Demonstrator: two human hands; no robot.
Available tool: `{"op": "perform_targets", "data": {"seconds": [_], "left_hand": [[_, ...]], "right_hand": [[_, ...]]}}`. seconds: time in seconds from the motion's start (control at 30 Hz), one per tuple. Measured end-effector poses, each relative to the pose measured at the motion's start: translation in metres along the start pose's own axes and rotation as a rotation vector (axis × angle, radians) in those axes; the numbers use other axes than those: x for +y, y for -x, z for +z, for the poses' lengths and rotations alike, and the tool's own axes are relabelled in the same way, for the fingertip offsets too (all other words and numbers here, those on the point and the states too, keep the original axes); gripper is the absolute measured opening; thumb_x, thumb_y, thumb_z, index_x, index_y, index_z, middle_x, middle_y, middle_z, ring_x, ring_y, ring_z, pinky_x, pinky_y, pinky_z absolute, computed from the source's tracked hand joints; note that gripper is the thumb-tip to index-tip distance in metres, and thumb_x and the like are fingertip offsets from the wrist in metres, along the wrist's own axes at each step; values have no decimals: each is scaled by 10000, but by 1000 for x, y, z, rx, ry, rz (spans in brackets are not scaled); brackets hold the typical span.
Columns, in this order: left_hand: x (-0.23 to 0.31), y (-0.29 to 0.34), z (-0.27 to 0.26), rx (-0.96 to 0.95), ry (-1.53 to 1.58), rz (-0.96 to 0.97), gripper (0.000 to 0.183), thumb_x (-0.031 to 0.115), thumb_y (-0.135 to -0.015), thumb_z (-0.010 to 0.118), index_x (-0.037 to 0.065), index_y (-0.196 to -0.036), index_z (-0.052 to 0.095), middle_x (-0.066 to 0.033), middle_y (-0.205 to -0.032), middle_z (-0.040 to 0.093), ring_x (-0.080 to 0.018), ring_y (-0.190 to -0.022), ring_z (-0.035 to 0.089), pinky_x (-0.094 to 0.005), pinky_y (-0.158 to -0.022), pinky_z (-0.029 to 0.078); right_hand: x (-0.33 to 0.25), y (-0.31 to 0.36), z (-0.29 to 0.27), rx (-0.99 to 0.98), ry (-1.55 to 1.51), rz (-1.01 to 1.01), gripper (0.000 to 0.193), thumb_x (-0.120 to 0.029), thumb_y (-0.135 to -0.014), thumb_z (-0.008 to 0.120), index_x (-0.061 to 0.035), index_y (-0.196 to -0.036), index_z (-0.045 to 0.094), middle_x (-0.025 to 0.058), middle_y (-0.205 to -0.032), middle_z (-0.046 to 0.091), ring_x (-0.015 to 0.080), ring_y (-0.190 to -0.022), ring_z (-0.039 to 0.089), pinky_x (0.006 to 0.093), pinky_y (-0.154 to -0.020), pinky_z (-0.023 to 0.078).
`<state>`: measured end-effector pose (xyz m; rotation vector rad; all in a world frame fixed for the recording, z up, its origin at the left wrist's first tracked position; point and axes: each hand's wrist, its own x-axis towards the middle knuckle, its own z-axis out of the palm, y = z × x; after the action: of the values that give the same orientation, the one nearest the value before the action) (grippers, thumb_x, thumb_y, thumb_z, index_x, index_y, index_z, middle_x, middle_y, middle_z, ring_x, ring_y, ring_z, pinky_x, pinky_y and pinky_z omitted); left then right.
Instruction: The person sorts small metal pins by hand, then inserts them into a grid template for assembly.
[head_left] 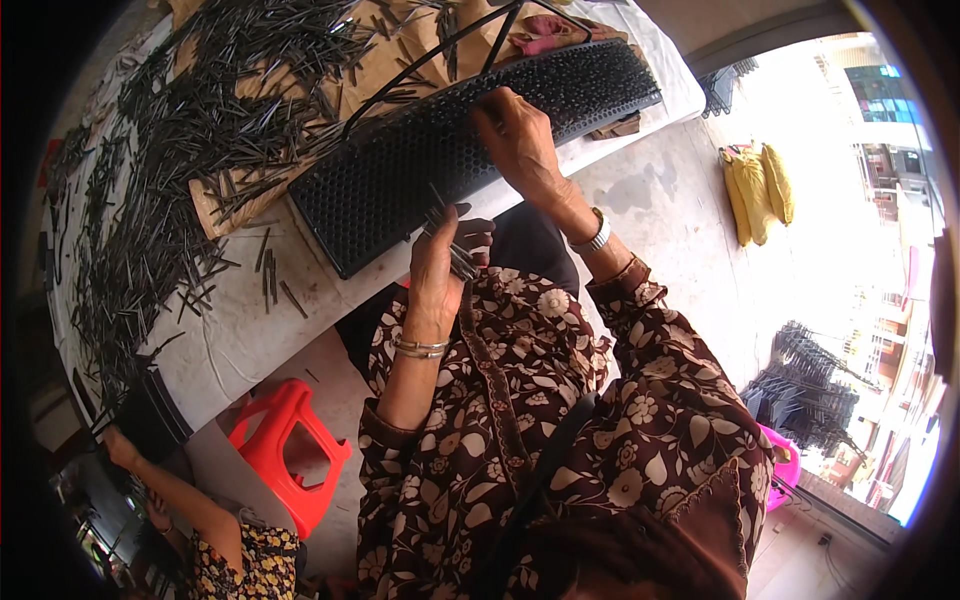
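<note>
Looking down from the head view: a person in a brown flowered dress sits at a pale counter [250, 330] strewn with thin black sticks.
Hidden or unclear: the far end of the black perforated panel [470, 130] bends toward the picture's rim; its holes blur together, so which ones are filled cannot be told. The fingertips of the right hand [515, 130] press onto the panel, and what they pinch, if anything, is too small to see. The dark rim of the lens cuts off the counter's left end.
Left hand [440, 260]: curled shut around a small bundle of black sticks [458, 255], held just below the near edge of the panel; two bangles sit on the wrist.
Right hand: fingers bent, tips down on the top surface of the panel near its middle; a watch sits on the wrist.
Panel: lies slanted on the counter, its near edge overhanging toward the person's lap.
Loose sticks [170, 150]: heaped over brown cardboard [370, 70] and the counter, left of the panel.
Nearby: a red plastic stool [285, 450] stands under the counter; another person's hand [120, 448] reaches the counter's lower-left edge.
</note>
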<state>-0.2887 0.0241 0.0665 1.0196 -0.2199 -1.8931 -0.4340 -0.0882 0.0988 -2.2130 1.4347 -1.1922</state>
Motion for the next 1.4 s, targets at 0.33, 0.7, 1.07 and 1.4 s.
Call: {"op": "perform_targets", "data": {"seconds": [0.33, 0.7, 1.07, 1.4], "left_hand": [[-5, 3, 0, 66, 46, 43, 289, 263, -978, 537, -7, -1063, 596, -128, -872, 691, -187, -719, 662, -306, -583, 514], [-5, 4, -2, 134, 41, 48, 248, 213, -967, 564, 4, -1086, 626, -64, -799, 642, -136, -657, 602, -272, -567, 492], [-5, 8, 3, 50, 129, 35, 316, 279, -934, 628, -10, -1061, 616, 3, -698, 513, -70, -535, 347, -240, -513, 304], [-8, 8, 3, 55, 112, 26, 347, 309, -914, 653, -8, -1051, 616, 13, -680, 500, -65, -527, 301, -245, -521, 296]], "right_hand": [[-3, -4, 11, -1, 54, -23, 143, -99, -867, 628, 6, -942, 565, 180, -816, 620, 327, -717, 633, 384, -630, 501], [-12, -8, 15, -103, 165, -24, 143, -124, -880, 596, 4, -892, 532, 190, -806, 599, 385, -751, 612, 440, -651, 489], [-9, -19, 10, -262, 288, -78, 176, -172, -882, 596, -10, -935, 552, 188, -864, 620, 388, -781, 620, 456, -660, 502], [-8, -9, 23, -250, 354, -174, 121, -123, -861, 594, -29, -921, 548, 160, -858, 586, 367, -812, 600, 445, -695, 492]]}}
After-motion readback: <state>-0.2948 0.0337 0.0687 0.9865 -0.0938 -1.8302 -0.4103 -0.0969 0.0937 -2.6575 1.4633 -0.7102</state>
